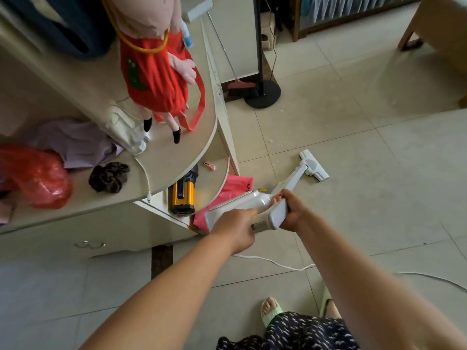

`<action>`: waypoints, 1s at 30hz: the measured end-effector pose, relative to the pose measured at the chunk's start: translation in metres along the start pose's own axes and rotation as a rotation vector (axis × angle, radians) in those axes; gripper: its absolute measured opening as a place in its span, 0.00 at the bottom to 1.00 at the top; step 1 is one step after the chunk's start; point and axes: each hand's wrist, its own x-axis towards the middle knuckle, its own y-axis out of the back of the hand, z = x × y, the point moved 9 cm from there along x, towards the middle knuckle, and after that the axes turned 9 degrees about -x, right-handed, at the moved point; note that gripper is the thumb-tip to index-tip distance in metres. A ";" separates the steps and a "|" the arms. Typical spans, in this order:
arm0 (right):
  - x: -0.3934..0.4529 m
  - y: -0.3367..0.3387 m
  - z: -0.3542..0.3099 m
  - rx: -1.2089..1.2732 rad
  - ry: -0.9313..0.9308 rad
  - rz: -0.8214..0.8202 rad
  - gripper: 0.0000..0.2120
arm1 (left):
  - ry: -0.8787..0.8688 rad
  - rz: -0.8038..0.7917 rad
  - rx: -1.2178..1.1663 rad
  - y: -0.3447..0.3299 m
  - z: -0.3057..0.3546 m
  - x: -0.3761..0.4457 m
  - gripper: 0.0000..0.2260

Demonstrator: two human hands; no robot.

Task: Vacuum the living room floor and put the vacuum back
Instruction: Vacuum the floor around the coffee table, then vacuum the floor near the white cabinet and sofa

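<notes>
Gripping vacuum (255,205), both hands; left fingers (249,212) hidden.

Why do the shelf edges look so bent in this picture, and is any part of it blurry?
Head view: the wide-angle lens bows the beige curved shelf and stretches the forearms near the bottom edge. The red-dressed plush doll is slightly soft, and so are the frame corners. The hands, left and right, on the white stick vacuum look fairly sharp. Light is soft daylight with faint shadows.

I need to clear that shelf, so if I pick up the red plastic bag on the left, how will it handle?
The red plastic bag looks thin and crinkled, so probably floppy and sagging when lifted. It bulges, so it likely holds something; the weight cannot be told. Its glossy film may be slippery.
</notes>
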 end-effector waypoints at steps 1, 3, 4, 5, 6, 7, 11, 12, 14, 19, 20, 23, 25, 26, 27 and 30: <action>0.000 0.000 0.001 0.010 0.006 -0.009 0.17 | -0.004 -0.002 0.005 0.000 -0.001 0.001 0.13; 0.001 0.010 -0.005 0.023 0.021 -0.007 0.18 | -0.024 -0.013 0.004 -0.009 0.006 0.008 0.11; 0.000 0.016 -0.009 0.020 0.019 -0.003 0.17 | -0.034 -0.016 0.002 -0.013 0.012 0.010 0.12; -0.001 0.023 -0.013 0.015 0.016 0.005 0.15 | -0.041 -0.019 -0.001 -0.018 0.019 0.012 0.13; -0.002 0.031 -0.019 0.001 0.020 0.014 0.14 | -0.044 -0.020 -0.006 -0.023 0.026 0.015 0.14; -0.002 0.038 -0.027 -0.018 0.031 0.020 0.12 | -0.046 -0.019 -0.010 -0.028 0.034 0.019 0.16; -0.008 0.066 -0.067 -0.050 0.039 0.024 0.08 | -0.052 -0.026 -0.008 -0.043 0.073 0.046 0.12; -0.010 0.073 -0.077 -0.047 0.039 0.027 0.08 | -0.056 -0.033 0.001 -0.045 0.083 0.053 0.11; -0.012 0.083 -0.094 -0.040 0.044 0.036 0.07 | -0.060 -0.041 0.006 -0.048 0.098 0.064 0.11; -0.023 0.098 -0.139 -0.019 0.036 0.043 0.07 | -0.071 -0.029 0.014 -0.049 0.137 0.096 0.11; -0.025 0.101 -0.147 -0.019 0.032 0.045 0.07 | -0.071 -0.027 0.017 -0.050 0.144 0.102 0.11; -0.027 0.112 -0.169 -0.020 0.023 0.050 0.10 | -0.065 -0.022 0.023 -0.054 0.161 0.118 0.10; -0.028 0.119 -0.183 -0.043 0.017 0.059 0.09 | -0.058 -0.019 0.015 -0.059 0.171 0.128 0.08; -0.029 0.123 -0.190 -0.050 0.020 0.062 0.08 | -0.049 -0.017 0.002 -0.061 0.176 0.133 0.08; -0.030 0.127 -0.196 -0.050 0.022 0.064 0.07 | -0.042 -0.015 -0.008 -0.063 0.180 0.137 0.08; -0.032 0.138 -0.213 -0.055 0.021 0.074 0.07 | -0.027 -0.008 -0.021 -0.071 0.194 0.149 0.09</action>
